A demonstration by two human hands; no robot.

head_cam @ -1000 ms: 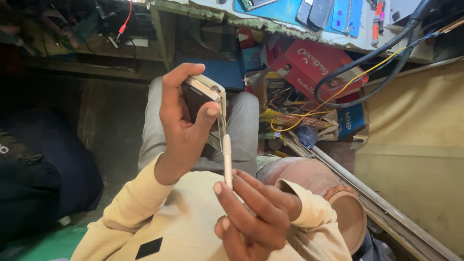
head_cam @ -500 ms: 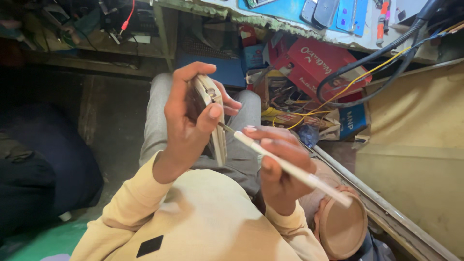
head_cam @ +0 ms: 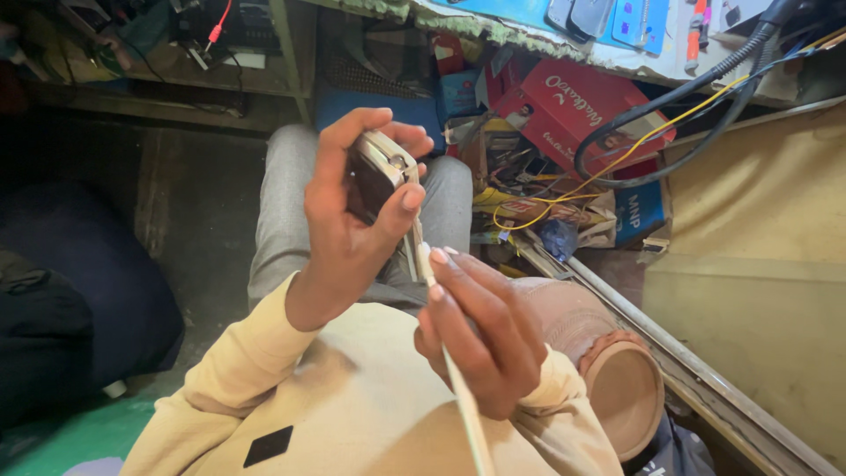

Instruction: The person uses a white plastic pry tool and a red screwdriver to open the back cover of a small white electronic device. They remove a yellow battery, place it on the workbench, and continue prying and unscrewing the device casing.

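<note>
From the head camera, the left hand (head_cam: 348, 234) clamps a small dark phone (head_cam: 374, 176) at centre, thumb across one long edge, fingers curled round the far side. It looks light, rigid and smooth, probably slippery, with a fragile face; the edges seem the safest hold. The right hand (head_cam: 485, 330), nearer, pinches a thin pale tool (head_cam: 454, 379), its tip at the phone's lower edge. To the right, a red cardboard box (head_cam: 577, 106) stands among loose wires; what it holds is hidden. A round clay-coloured pot (head_cam: 626, 397) lies near right, contents unclear.
</note>
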